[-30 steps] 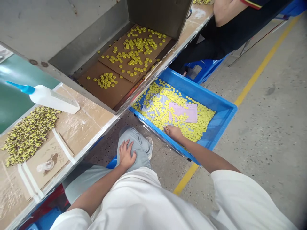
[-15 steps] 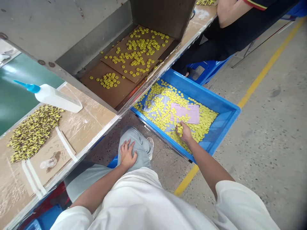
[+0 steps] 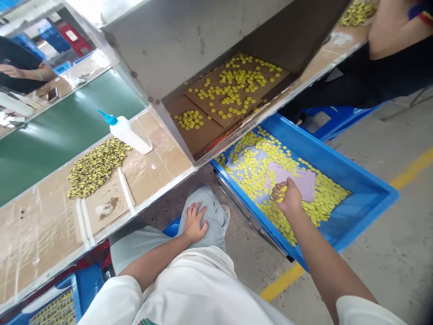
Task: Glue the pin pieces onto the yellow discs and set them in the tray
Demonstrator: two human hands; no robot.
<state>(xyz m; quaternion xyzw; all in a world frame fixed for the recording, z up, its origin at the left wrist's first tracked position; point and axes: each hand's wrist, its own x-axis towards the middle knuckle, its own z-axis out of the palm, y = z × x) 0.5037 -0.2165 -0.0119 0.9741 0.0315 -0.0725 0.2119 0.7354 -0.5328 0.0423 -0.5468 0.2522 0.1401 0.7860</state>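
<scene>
My right hand (image 3: 288,197) is closed around a cluster of small yellow discs (image 3: 279,194) and is over the blue tray (image 3: 367,203). Many loose yellow discs (image 3: 324,203) cover the tray's floor. A pink printed paper slip (image 3: 306,184) lies among them, just beyond my hand, beside some clear plastic film. My left hand (image 3: 195,223) rests on my knee with its fingers spread, holding nothing. Inside the metal hood (image 3: 176,49) on the bench, more yellow discs (image 3: 233,92) lie scattered on brown cardboard sheets (image 3: 203,140).
On the bench (image 3: 162,176) are a glue bottle (image 3: 130,135) with a blue nozzle and a heap of small yellow-and-brown pieces (image 3: 96,167). A green belt (image 3: 67,135) runs behind. A co-worker's arm (image 3: 387,31) is at upper right, another person (image 3: 23,67) at upper left.
My right hand has lifted slightly off the discs, closed around a cluster of them. The whole view has turned left, so the scene sits further right. My left hand stays on my knee.
</scene>
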